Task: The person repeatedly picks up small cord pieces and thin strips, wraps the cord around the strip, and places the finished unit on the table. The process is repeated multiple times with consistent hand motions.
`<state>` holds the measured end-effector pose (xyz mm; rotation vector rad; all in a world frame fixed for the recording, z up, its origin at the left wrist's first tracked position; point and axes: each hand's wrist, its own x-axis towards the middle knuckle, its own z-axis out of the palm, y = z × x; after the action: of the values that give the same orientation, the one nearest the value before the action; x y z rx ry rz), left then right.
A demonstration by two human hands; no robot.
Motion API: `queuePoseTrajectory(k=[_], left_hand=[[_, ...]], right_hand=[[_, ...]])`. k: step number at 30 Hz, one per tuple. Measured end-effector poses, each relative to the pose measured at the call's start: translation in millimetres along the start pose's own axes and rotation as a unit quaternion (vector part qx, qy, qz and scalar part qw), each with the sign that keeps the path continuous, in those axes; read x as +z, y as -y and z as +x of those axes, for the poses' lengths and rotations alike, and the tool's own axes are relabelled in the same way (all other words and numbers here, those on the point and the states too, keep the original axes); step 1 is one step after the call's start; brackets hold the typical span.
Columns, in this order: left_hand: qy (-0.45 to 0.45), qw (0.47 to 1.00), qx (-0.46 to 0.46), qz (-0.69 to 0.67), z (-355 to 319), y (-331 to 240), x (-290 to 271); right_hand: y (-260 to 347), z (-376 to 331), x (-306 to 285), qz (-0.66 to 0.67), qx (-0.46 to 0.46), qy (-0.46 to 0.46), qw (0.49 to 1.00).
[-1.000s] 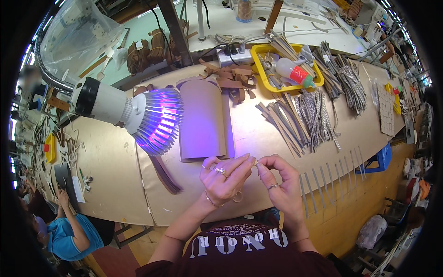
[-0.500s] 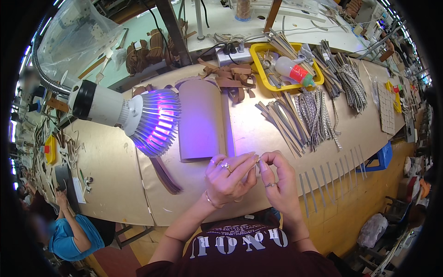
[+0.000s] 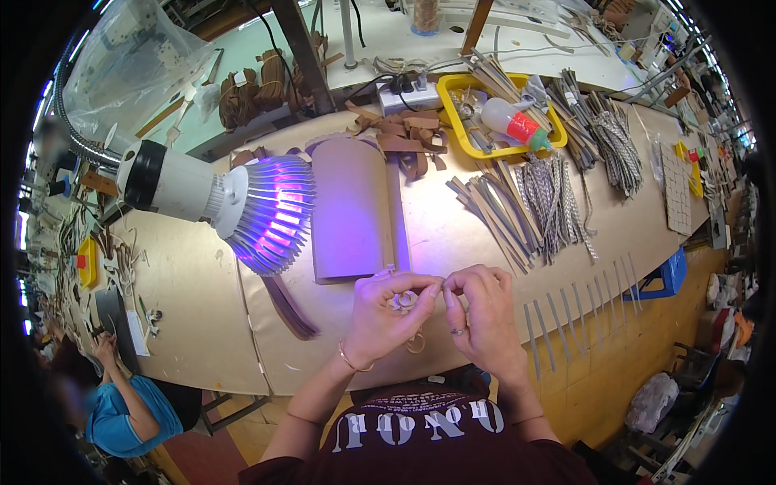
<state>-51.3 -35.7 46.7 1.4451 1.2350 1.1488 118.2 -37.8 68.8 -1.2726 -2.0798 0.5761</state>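
My left hand and my right hand meet fingertip to fingertip above the near edge of the table. Thumb and forefinger are pinched together on each; whatever lies between them is too small or hidden to name. Below the left fingers shows a small pale loop, and I cannot tell whether it is held or worn. Just beyond my hands stands a brown half-round form with a curved top. To my right, several thin grey strips lie in a row along the table edge.
A lamp with a finned head glows purple at the left of the form. Farther right are a yellow tray with a squeeze bottle, bundled strips and braided cords. A co-worker in blue sits at far left.
My left hand has turned, and its fingers have spread from a bunched pose into a rounder pinch. The fingertips of both hands have shifted slightly left and still meet.
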Motion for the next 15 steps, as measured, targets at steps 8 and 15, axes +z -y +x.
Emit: queuePoseTrajectory(k=[8, 15], left_hand=[[-0.070, 0.991, -0.101, -0.050, -2.7, 12.9, -11.6], [-0.129, 0.987, -0.053, -0.073, -15.4, 20.6, -47.5]], right_hand=[[-38.0, -20.8, -36.5, 0.486, 0.051, 0.042, 0.872], [-87.1, -51.1, -86.9, 0.775, -0.051, -0.071, 0.626]])
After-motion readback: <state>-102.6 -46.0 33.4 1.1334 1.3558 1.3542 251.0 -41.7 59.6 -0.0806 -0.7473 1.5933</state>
